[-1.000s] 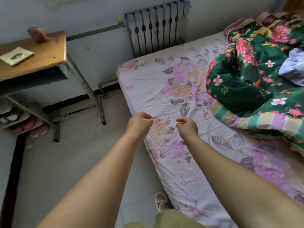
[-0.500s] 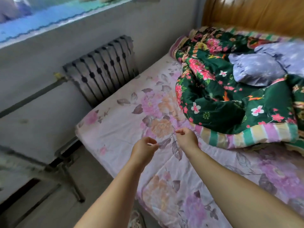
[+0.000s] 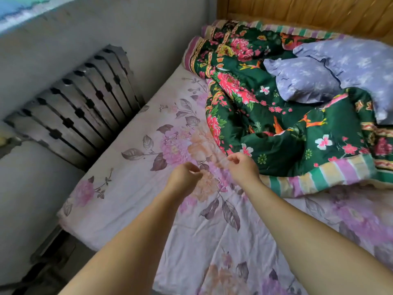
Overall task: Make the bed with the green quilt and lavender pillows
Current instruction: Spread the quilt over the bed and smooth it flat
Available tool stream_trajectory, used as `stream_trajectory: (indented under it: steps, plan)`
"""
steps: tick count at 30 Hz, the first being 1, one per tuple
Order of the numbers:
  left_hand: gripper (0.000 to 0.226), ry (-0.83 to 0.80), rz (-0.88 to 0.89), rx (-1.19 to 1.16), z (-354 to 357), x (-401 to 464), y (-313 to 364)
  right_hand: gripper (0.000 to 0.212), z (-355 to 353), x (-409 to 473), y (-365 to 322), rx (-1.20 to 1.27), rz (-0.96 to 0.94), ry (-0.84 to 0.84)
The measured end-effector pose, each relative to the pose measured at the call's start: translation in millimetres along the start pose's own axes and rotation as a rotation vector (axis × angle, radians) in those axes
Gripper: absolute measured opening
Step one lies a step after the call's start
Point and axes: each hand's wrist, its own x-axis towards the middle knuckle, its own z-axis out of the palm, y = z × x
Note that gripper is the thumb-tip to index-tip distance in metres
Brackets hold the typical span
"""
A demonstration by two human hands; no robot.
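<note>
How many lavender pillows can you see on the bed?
2. The nearer lavender pillow lies on the bunched green quilt. The farther lavender pillow sits just behind it, toward the wooden headboard. More could be hidden under the quilt.

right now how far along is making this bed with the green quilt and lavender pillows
Barely begun. Done: the pink floral bedsheet lies fairly flat on the mattress. In hand: nothing yet; the left hand and right hand hover over the sheet with curled fingers, near the striped edge of the green floral quilt. Left: the quilt is heaped by the wooden headboard, with the lavender ruffled pillows on top, all needing spreading and placing.
</note>
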Motion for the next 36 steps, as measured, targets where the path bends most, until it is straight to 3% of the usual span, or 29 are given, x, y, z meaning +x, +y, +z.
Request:
stream_trajectory:
  steps: [8, 13, 16, 18, 25, 29, 33, 36]
  plan:
    - [0.009, -0.039, -0.072, -0.027, -18.3, 64.3, 25.4, 0.020, 4.8, 60.6, -18.2, -0.047, 0.025, -0.048]
    - [0.023, -0.095, -0.069, -0.084, -22.8, 113.1, 49.4, 0.017, 3.1, 101.4, -36.4, -0.113, 0.019, -0.028]
    - [0.008, -0.136, -0.055, -0.081, -18.1, 155.9, 62.5, 0.013, 8.2, 134.1, -41.7, -0.157, 0.018, 0.005]
    - [0.019, -0.183, -0.060, -0.040, -10.2, 190.6, 63.0, 0.014, 12.6, 152.9, -43.6, -0.212, 0.069, -0.007]
    - [0.053, -0.323, -0.072, 0.095, 22.1, 313.4, 46.2, 0.050, 35.2, 249.8, -49.5, -0.431, 0.125, -0.047]
    - [0.061, -0.345, -0.051, 0.166, 34.0, 390.9, 31.4, 0.078, 69.5, 318.7, -37.0, -0.485, 0.211, -0.076]
    - [0.077, -0.293, -0.114, 0.032, 57.8, 457.2, 29.4, 0.109, 98.0, 371.3, -1.7, -0.462, 0.350, -0.191]
    - [0.093, -0.245, -0.118, -0.105, 86.7, 495.1, 42.7, 0.110, 112.9, 393.0, 28.9, -0.449, 0.389, -0.331]
